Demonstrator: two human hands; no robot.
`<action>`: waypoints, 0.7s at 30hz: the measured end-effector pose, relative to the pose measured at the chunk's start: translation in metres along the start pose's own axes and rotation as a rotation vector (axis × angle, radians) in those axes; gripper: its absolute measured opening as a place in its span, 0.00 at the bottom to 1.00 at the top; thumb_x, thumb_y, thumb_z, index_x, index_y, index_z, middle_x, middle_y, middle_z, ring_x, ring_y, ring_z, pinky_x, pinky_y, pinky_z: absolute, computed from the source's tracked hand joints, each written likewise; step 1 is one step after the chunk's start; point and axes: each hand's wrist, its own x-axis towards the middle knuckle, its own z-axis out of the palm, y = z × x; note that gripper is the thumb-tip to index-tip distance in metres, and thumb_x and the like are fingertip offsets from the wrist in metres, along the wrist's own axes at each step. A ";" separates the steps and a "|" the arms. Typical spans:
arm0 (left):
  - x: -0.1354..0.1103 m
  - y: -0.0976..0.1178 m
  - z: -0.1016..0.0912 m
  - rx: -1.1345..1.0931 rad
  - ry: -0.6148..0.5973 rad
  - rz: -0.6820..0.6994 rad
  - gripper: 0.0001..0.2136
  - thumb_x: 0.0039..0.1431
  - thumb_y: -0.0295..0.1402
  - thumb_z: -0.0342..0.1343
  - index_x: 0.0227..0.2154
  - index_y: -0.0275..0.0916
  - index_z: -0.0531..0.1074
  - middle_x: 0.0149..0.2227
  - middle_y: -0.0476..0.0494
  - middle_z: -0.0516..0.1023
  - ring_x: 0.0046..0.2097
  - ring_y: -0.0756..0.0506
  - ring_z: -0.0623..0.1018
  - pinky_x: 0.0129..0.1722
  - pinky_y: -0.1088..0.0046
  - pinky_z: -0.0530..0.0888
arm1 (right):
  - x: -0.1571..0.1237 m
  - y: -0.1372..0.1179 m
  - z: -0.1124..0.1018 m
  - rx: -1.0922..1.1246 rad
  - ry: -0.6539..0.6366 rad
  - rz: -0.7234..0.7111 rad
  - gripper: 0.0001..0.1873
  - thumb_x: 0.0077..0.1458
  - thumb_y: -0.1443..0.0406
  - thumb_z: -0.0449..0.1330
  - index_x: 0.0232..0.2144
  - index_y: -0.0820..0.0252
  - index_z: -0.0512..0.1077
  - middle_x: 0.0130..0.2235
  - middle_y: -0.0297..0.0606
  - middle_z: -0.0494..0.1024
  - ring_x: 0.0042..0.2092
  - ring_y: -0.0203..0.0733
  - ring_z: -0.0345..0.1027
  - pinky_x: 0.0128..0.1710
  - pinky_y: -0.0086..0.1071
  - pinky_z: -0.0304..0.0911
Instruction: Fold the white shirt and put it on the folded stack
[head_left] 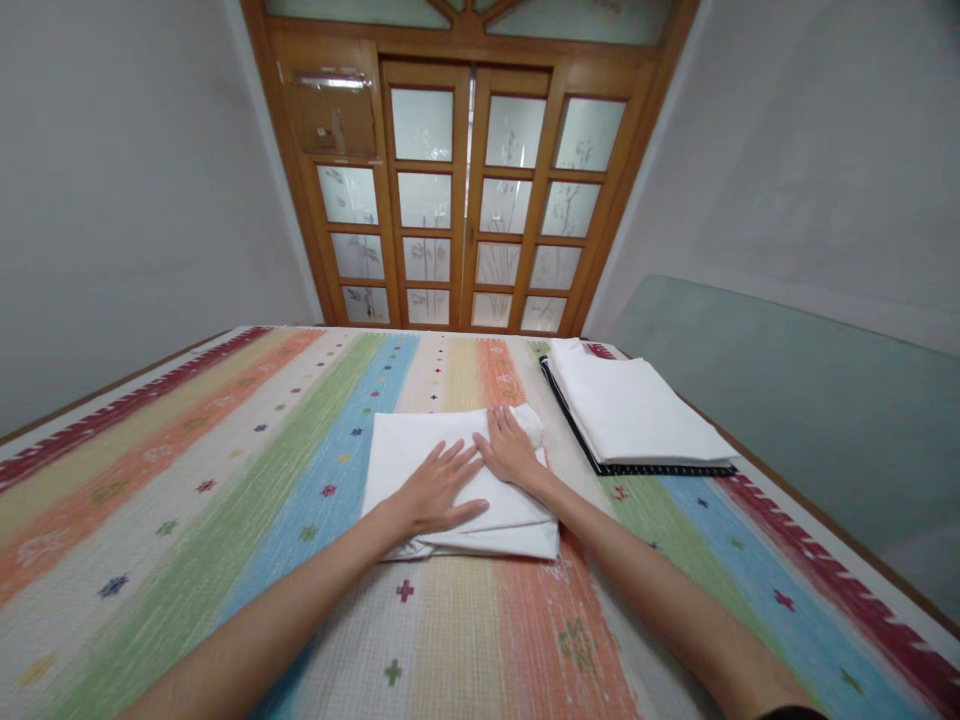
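Observation:
A white folded cloth [405, 450], perhaps a garment, lies flat on the striped bed cover [300, 480] in front of me. My left hand [442, 490] rests palm down on its middle, fingers spread. Farther up and to the right, my right hand [506, 445] lies flat on the cloth's far right part, its fingers stretched out. The fingers of both hands come close together near the centre. The cloth's near edge shows several uneven layers, and its far right corner is bunched. Neither hand grips anything.
To the right lies a stack of folded white cloth [637, 410] over a black patterned cloth [667, 468]. A pale green headboard [787, 370] runs along the right side. Beyond the bed stand wooden doors with glass panes [465, 190]. Grey walls rise on both sides.

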 end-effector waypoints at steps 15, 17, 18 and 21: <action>-0.005 -0.010 -0.001 -0.014 -0.087 -0.073 0.38 0.62 0.60 0.35 0.65 0.39 0.55 0.68 0.36 0.53 0.69 0.33 0.49 0.65 0.45 0.41 | 0.000 0.019 0.006 0.039 -0.032 0.196 0.40 0.65 0.51 0.40 0.65 0.83 0.48 0.67 0.62 0.48 0.70 0.58 0.35 0.66 0.50 0.37; -0.005 -0.023 -0.002 -0.006 -0.060 -0.141 0.34 0.66 0.54 0.31 0.65 0.37 0.55 0.68 0.36 0.53 0.69 0.36 0.49 0.66 0.49 0.43 | -0.003 0.017 0.004 0.015 0.013 0.145 0.39 0.64 0.52 0.40 0.65 0.81 0.48 0.67 0.61 0.48 0.70 0.59 0.32 0.66 0.55 0.34; -0.006 -0.031 -0.002 0.002 -0.039 -0.177 0.32 0.67 0.52 0.30 0.66 0.37 0.54 0.68 0.36 0.53 0.69 0.37 0.50 0.66 0.50 0.44 | -0.005 0.017 0.003 0.000 0.033 0.106 0.39 0.64 0.53 0.41 0.65 0.80 0.49 0.67 0.60 0.49 0.70 0.59 0.31 0.66 0.56 0.33; -0.010 -0.055 -0.003 0.043 0.027 -0.285 0.31 0.68 0.51 0.32 0.66 0.38 0.53 0.69 0.37 0.52 0.69 0.37 0.49 0.66 0.51 0.47 | -0.015 0.011 0.000 -0.022 0.051 -0.039 0.37 0.65 0.53 0.42 0.65 0.76 0.51 0.67 0.58 0.50 0.70 0.60 0.29 0.66 0.58 0.33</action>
